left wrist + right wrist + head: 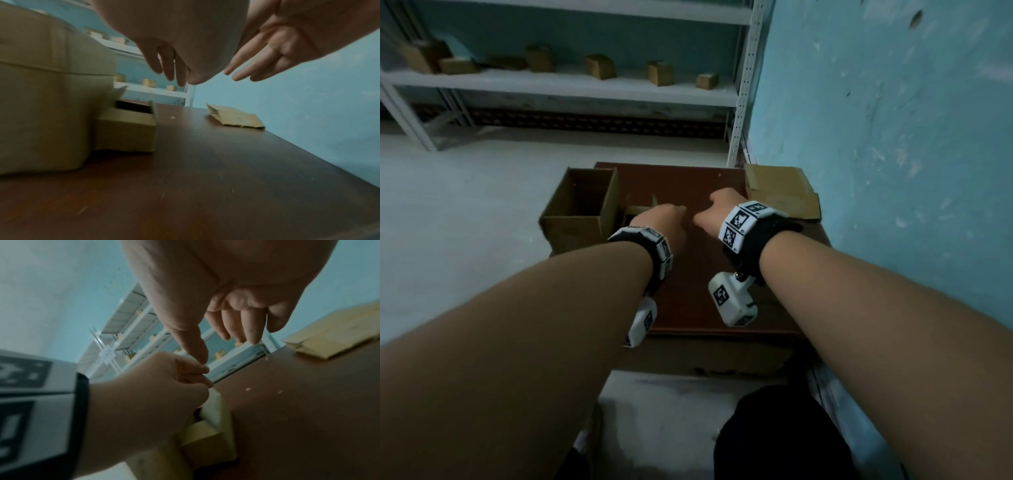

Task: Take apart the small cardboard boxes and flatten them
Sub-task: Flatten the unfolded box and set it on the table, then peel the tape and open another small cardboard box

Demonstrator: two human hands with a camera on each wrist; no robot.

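Observation:
A small open-topped cardboard box (636, 208) stands on the brown table (688, 301), pushed against a bigger open box (578, 209). My left hand (667, 219) hovers just above and right of the small box (127, 128); in the left wrist view its fingers (164, 68) hang straight and hold nothing. My right hand (710, 214) is close beside it, over bare table, with its thumb out and fingers (236, 327) loosely bent, holding nothing. The right wrist view shows the left hand (154, 394) over the small box (211, 426). A flattened box (780, 192) lies at the table's far right corner.
A blue wall (893, 137) runs along the table's right side. Beyond the table stands a white metal shelf (571, 82) with several small cardboard boxes on it. Pale floor (465, 205) lies to the left. The near half of the table is bare.

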